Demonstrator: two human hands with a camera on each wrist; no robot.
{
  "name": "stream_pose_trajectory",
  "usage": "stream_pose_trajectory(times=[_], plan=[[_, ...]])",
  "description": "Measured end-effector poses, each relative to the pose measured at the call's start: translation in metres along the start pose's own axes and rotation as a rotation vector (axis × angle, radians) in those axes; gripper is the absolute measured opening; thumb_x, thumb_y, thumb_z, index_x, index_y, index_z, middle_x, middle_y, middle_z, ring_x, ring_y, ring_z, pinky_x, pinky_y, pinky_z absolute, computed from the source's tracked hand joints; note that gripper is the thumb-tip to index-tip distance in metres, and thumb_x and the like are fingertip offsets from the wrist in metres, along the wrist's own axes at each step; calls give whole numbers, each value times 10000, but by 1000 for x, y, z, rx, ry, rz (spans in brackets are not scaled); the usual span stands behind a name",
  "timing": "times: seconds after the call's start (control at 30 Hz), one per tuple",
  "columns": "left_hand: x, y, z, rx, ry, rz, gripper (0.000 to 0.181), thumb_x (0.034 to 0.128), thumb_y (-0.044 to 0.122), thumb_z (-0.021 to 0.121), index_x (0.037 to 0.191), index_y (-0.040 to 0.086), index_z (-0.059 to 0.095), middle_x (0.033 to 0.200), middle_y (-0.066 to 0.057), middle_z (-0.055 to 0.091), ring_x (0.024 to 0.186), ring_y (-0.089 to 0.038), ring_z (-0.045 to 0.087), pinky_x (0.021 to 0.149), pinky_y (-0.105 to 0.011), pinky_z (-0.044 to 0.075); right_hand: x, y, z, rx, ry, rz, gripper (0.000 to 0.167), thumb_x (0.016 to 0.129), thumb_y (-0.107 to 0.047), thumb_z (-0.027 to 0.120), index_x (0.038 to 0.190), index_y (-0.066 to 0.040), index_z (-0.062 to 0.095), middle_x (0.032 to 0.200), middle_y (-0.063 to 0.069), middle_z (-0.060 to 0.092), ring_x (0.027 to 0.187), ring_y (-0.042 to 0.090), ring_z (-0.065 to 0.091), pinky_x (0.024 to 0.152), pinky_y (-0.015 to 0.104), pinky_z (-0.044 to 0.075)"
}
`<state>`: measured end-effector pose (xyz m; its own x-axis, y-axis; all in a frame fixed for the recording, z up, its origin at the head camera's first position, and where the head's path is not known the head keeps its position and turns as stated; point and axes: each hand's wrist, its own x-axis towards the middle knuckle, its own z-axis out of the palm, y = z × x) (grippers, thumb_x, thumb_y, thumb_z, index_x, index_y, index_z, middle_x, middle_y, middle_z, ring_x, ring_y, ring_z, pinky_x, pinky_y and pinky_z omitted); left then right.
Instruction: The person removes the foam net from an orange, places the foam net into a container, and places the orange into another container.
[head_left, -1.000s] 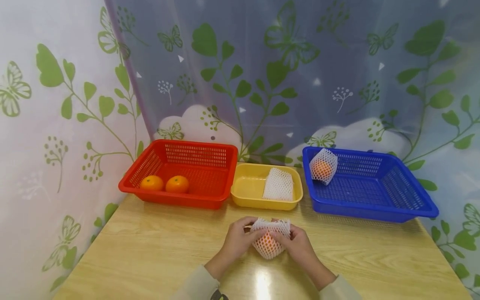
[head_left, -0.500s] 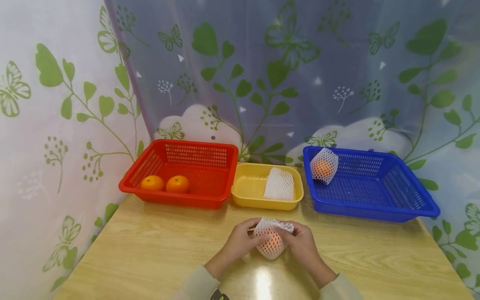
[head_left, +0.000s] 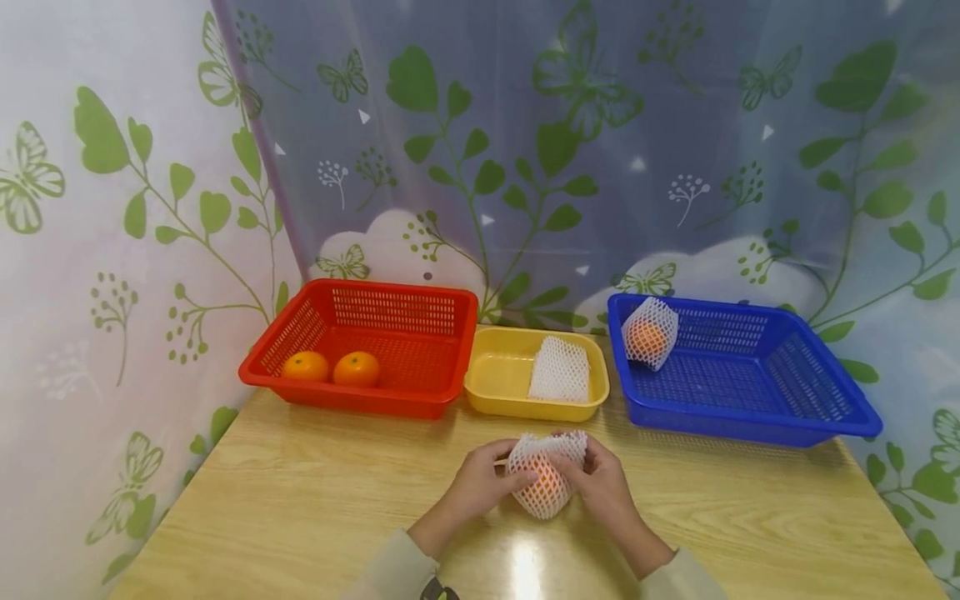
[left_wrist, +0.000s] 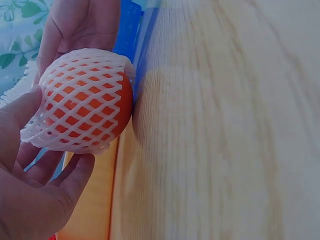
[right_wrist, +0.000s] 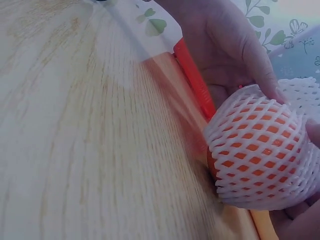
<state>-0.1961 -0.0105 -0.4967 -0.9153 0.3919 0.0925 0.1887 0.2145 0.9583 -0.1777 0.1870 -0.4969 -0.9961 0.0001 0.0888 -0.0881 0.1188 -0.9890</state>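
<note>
Head view: three containers stand in a row along the far side of the wooden table point(head_left: 300, 492), which leaves me no straight path forward at table height. Left is the red basket point(head_left: 382, 403), two bare oranges point(head_left: 357, 369) side by side near its front wall. Middle is the low yellow tray point(head_left: 528, 408), a white mesh piece point(head_left: 560, 369) lying flat in its right half. Right is the blue basket point(head_left: 742, 423), higher-walled than the tray, a netted orange point(head_left: 648, 337) in its near-left corner. Behind all three hangs a leaf-printed curtain point(head_left: 480, 125).

Edges: the tray fits closely between the baskets, the red one nearer. Table wood runs from the hands out to both side edges, where printed cloth rises on the left. I note sideways room there and a strip of wood between hands and tray.

Grip: left hand point(head_left: 474, 482) and right hand point(head_left: 602, 483) together hold one orange point(left_wrist: 128, 102) in a foam net point(left_wrist: 82, 107), thumbs on the near side, at mid-table before the tray. Some peel shows past the net's rim; whether the fruit touches wood I cannot tell.
</note>
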Motion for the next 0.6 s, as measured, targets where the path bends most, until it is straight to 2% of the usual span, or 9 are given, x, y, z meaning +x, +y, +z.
stream_pose_trajectory(times=[0.13,0.23,0.4,0.6], plan=[[0,-1,-1,2,23,5,372,858,173,754,1184,23,658,1125,-76,673,1059,-220,613,864,-307,541,1,4,0,-17,-39,21,468,895,-94,696,1319,27,538,1277,171,594,1074,102,594,892,203,490],[0,-1,-1,18,67,22,288,864,162,748,1119,40,697,1066,-53,691,1016,-205,616,824,-284,542,0,6,0,-34,-61,62,506,890,-106,701,1349,4,519,1286,154,592,1096,135,581,905,201,474],[0,1,0,67,134,40,169,881,154,724,1021,59,732,979,-16,709,958,-181,621,773,-241,524,-2,7,0,-29,-99,125,413,890,-144,708,1249,14,575,1147,127,655,1013,157,619,857,231,510],[-1,1,0,84,136,24,151,884,157,721,1008,70,728,966,-2,703,967,-188,613,771,-248,517,-4,7,2,-31,-109,110,352,894,-129,704,1177,55,603,1062,113,682,936,119,639,820,237,530]])
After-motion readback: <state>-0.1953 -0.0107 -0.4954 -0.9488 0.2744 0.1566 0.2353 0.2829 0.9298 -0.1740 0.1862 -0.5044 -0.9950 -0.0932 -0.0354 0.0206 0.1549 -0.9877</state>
